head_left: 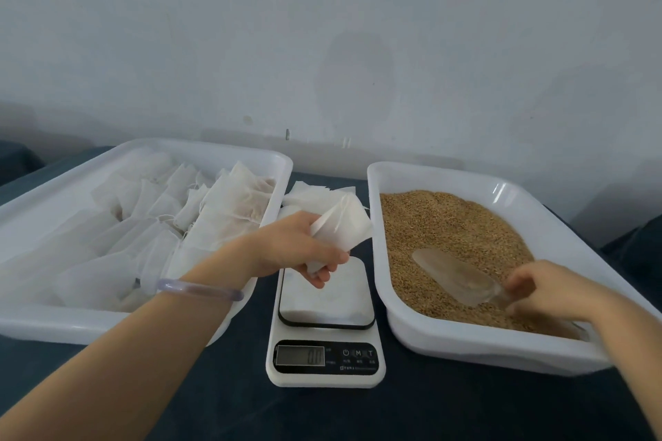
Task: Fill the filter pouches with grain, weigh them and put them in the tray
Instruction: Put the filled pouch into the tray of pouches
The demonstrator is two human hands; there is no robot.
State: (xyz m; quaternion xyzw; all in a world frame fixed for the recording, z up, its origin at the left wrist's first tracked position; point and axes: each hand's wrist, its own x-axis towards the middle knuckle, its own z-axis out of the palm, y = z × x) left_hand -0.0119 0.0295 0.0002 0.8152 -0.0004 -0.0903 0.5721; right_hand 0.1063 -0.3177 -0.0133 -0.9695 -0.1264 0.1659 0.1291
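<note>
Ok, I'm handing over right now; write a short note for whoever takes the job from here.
Left grip holds an empty filter pouch above the scale, which is bare and reads zero.
Right grip curls round the clear scoop lying in the grain tray.
Done: filled pouches lie in the left tray.
Left: fill this pouch, weigh it, tray it; spare pouches wait between the trays.

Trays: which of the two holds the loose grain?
The right tray, with the scoop in it; the left tray holds pouches.
</note>
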